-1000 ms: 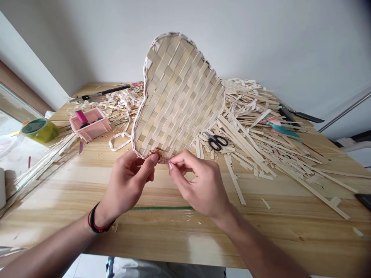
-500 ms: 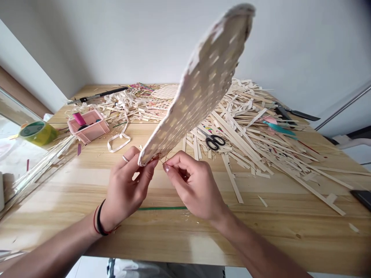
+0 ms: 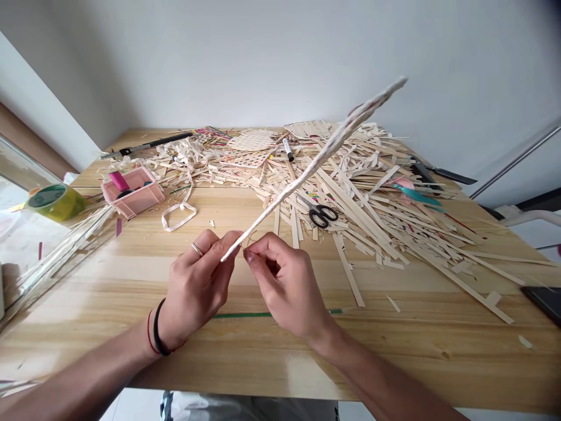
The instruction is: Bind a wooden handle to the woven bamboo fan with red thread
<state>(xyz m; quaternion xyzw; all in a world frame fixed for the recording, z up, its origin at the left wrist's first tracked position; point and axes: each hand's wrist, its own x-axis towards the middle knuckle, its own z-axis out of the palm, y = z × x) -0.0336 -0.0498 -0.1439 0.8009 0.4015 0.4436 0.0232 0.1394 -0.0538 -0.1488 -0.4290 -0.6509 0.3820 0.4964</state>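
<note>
A flat woven piece with a white bound rim [image 3: 302, 175] is held edge-on, slanting up to the right from my fingers. My left hand [image 3: 199, 280], with a ring and wristbands, is closed on its lower end, thumb and fingers on either side. My right hand [image 3: 284, 280] is closed in a pinch just right of that edge. Between its thumb and forefinger is a thin thread-like wire [image 3: 248, 238], which loops toward the woven piece. Where the wire meets the weave is hidden by my fingers.
Loose wooden strips [image 3: 350, 216] cover the table's back and right, with black-handled scissors [image 3: 323, 215] and a marker [image 3: 288, 149] among them. A pink basket [image 3: 134, 192] and yellow tape roll [image 3: 56, 202] are on the left. A green strip [image 3: 245, 315] lies near my wrists.
The woven piece has turned from showing its broad face to edge-on, and its top end has dropped and moved right. My left hand has rolled over with it; the right still pinches.
</note>
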